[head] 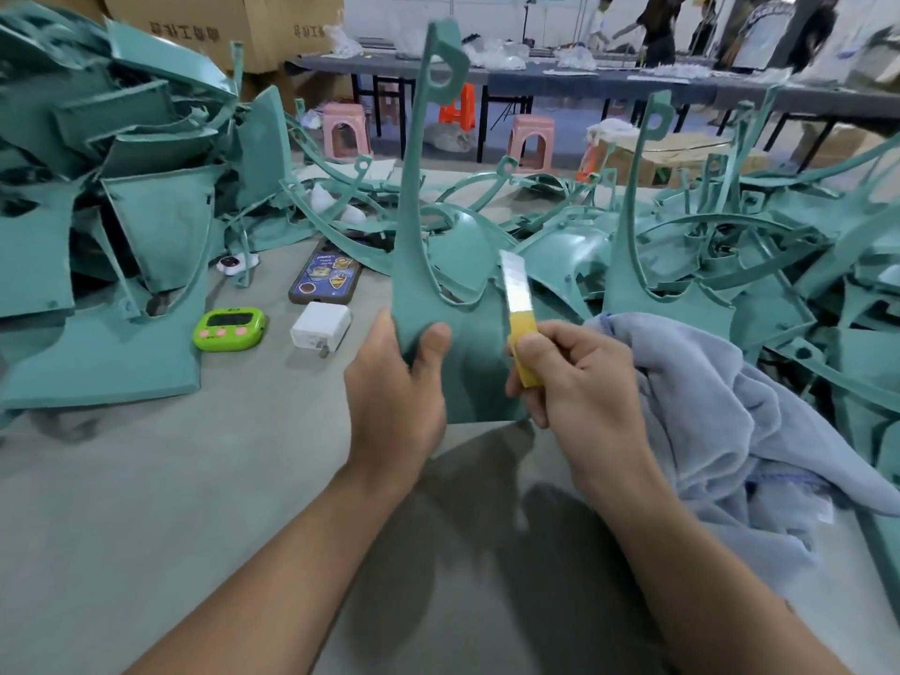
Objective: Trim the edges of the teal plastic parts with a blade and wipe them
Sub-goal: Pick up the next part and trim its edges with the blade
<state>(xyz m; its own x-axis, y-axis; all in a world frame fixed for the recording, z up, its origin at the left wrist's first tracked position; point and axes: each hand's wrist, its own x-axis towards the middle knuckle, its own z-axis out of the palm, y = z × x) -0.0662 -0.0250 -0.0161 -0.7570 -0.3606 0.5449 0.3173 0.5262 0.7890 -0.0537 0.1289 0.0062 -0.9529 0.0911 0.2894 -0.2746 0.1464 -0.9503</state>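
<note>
A tall teal plastic part (414, 265) stands upright in the middle of the table, its narrow arm with a ring-shaped end pointing up. My left hand (397, 397) grips its wide lower left edge, thumb on the front face. My right hand (579, 387) holds a yellow-handled blade (518, 309), the bare steel tip pointing up beside the part's right edge. A light blue cloth (721, 421) lies bunched on the table just right of my right hand.
Heaps of teal parts fill the left (121, 211) and right (730, 246) of the table. A green timer (230, 328), a white charger (321, 326) and a phone (327, 277) lie left of the held part. Cardboard boxes, stools and people stand behind.
</note>
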